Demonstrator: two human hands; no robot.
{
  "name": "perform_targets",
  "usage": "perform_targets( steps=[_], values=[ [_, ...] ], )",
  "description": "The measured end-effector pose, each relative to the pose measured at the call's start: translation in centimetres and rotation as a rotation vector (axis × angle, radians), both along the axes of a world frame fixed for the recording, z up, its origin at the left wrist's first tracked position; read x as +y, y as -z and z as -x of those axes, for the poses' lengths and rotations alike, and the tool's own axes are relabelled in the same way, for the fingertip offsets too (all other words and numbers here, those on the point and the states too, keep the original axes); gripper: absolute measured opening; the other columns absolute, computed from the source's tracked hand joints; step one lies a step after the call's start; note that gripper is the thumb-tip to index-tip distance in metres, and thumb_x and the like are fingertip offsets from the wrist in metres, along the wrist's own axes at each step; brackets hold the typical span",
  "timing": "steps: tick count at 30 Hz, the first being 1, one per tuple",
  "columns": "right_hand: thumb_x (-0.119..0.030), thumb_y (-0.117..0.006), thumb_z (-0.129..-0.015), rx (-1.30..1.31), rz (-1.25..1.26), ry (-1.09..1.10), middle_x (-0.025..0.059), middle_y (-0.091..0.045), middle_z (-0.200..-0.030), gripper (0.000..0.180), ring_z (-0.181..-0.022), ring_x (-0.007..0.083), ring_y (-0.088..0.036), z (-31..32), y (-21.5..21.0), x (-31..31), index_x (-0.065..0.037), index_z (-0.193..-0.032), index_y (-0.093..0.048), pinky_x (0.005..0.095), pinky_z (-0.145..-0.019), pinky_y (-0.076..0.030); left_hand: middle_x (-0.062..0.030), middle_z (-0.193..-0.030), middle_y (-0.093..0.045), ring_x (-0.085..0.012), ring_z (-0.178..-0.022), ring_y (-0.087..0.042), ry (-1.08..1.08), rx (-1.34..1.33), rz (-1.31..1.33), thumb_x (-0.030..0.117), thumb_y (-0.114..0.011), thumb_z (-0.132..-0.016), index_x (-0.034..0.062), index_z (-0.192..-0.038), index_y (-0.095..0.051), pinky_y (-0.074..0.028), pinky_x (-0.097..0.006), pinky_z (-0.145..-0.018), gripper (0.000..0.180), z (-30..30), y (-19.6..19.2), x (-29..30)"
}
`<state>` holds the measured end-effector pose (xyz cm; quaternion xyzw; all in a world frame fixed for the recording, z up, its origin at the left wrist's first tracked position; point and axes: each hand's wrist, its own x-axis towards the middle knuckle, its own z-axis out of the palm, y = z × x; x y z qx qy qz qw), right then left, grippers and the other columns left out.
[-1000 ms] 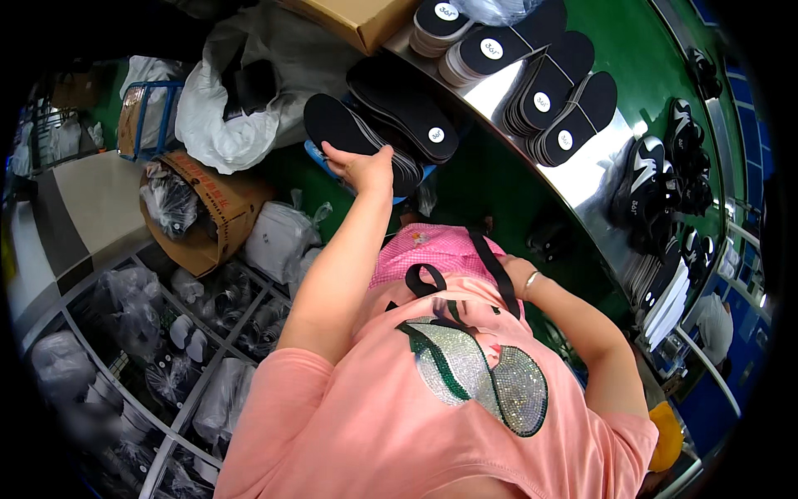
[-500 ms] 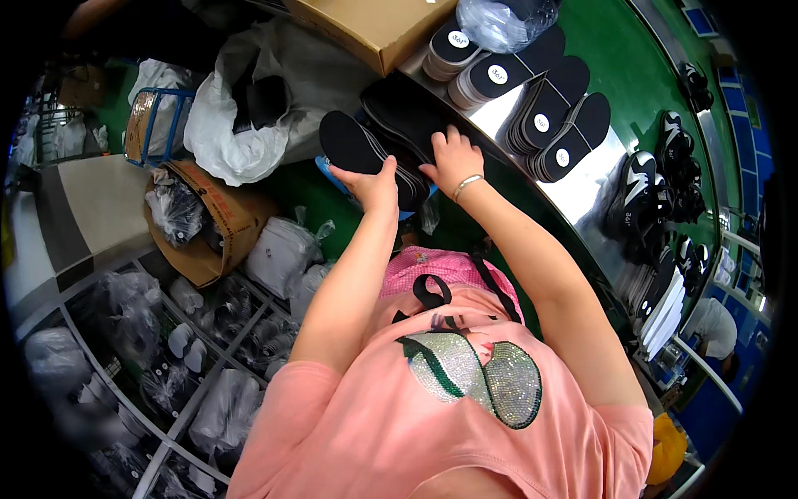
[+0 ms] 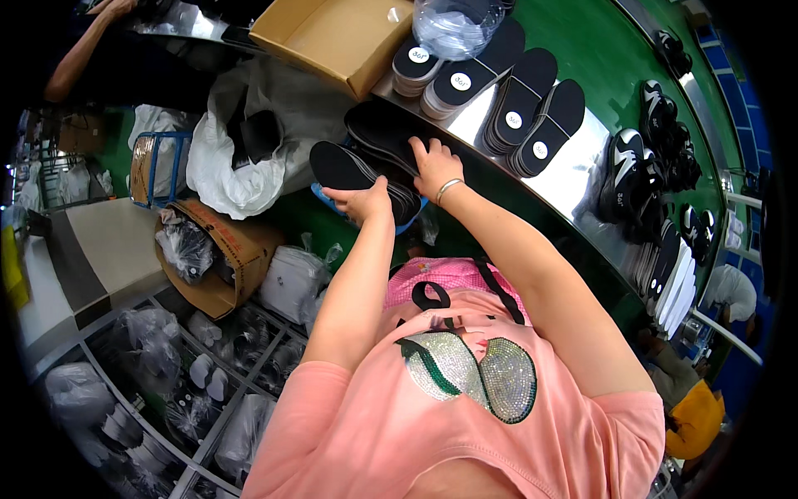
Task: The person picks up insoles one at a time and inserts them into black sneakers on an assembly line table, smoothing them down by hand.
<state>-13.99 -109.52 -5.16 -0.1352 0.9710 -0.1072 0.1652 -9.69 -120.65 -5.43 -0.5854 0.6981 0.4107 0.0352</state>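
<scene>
My left hand (image 3: 366, 202) grips 1 stack of black shoe insoles (image 3: 339, 168); my right hand (image 3: 438, 170) clasps the 2nd stack (image 3: 382, 133) just beside it.

Metal bench (image 3: 561, 191) (gleaming in places) carrying black insole stacks (image 3: 519, 108).

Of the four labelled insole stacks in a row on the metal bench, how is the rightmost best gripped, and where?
Probably grip the rightmost stack at its near rounded end, from the person's side, thumb on top: that end faces the edge of the bench, while the neighbouring stack crowds its left side.
</scene>
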Motion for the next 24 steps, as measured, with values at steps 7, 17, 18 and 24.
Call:
perform_targets(
  steps=[7,17,18,24],
  values=[
    [-0.019,-0.065,-0.061,0.023,0.098,0.011,0.0153,-0.047,-0.109,0.067,-0.099,0.0311,-0.049,-0.2,-1.7,0.8,-0.017,-0.121,-0.037,0.0429,-0.083,-0.037,-0.0258,-0.127,-0.029,-0.0361,-0.115,-0.036,-0.082,0.288,-0.029,0.012,-0.069,-0.060,0.0041,-0.134,-0.003,-0.030,-0.037,-0.099,0.100,-1.6,1.1,-1.1],
    [-0.018,-0.064,-0.060,0.099,0.262,0.100,0.0137,-0.049,-0.100,0.059,-0.096,0.0303,-0.048,-0.3,-2.4,1.0,-0.016,-0.115,-0.043,0.0446,-0.081,-0.034,-0.0182,-0.131,-0.021,-0.0276,-0.116,-0.032,-0.156,0.536,-0.219,0.003,-0.064,-0.061,0.0067,-0.135,0.001,-0.030,-0.035,-0.097,0.099,-2.0,-0.5,-2.5],
    [-0.018,-0.065,-0.058,0.117,0.278,0.105,0.0140,-0.050,-0.098,0.058,-0.094,0.0301,-0.049,-0.3,-3.0,0.9,-0.016,-0.112,-0.045,0.0445,-0.077,-0.037,-0.0167,-0.129,-0.025,-0.0268,-0.111,-0.037,-0.161,0.625,-0.252,0.001,-0.065,-0.061,0.0073,-0.134,-0.002,-0.035,-0.037,-0.092,0.096,-2.0,-0.7,-2.7],
    [-0.020,-0.066,-0.059,-0.137,0.794,0.037,0.0188,-0.052,-0.093,0.064,-0.087,0.0344,-0.048,-6.9,-7.4,5.1,-0.013,-0.119,-0.045,0.0380,-0.079,-0.042,-0.0213,-0.119,-0.038,-0.0355,-0.099,-0.048,-0.031,0.871,-0.412,0.009,-0.060,-0.067,0.0086,-0.129,-0.021,-0.044,-0.051,-0.080,0.073,-4.7,-5.1,-3.6]
  ],
)
